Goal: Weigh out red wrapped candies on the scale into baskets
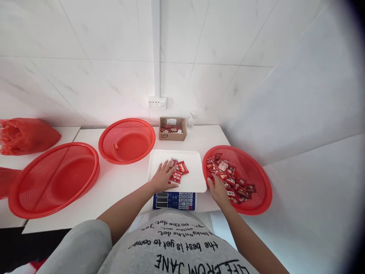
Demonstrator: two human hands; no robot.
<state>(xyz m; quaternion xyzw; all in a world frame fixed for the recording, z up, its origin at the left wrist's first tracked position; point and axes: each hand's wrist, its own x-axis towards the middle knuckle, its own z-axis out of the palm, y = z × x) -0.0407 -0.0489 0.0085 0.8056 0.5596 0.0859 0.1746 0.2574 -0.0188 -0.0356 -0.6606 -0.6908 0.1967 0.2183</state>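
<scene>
My left hand (164, 178) lies over a white tray (194, 182) with its fingers spread. Its fingertips touch a few small red snack packets (176, 176) on the tray, and the hand covers part of them. Under the tray is a blue digital scale (173, 201), its keypad and displays showing at the front. To the right, my right hand (219, 189) reaches over the rim of a red plastic basket (264, 186). Thumb and fingers look apart there, against a heap of red packets (234, 182); the fingertips are partly hidden.
Behind the tray stands a cardboard box (172, 136) holding packets, beside a clear plastic item (191, 119). A second red basket (128, 152) contains one small packet. Another basket (54, 182) and a red plastic bag (31, 135) sit at left. The tiled wall (114, 87) bounds the table.
</scene>
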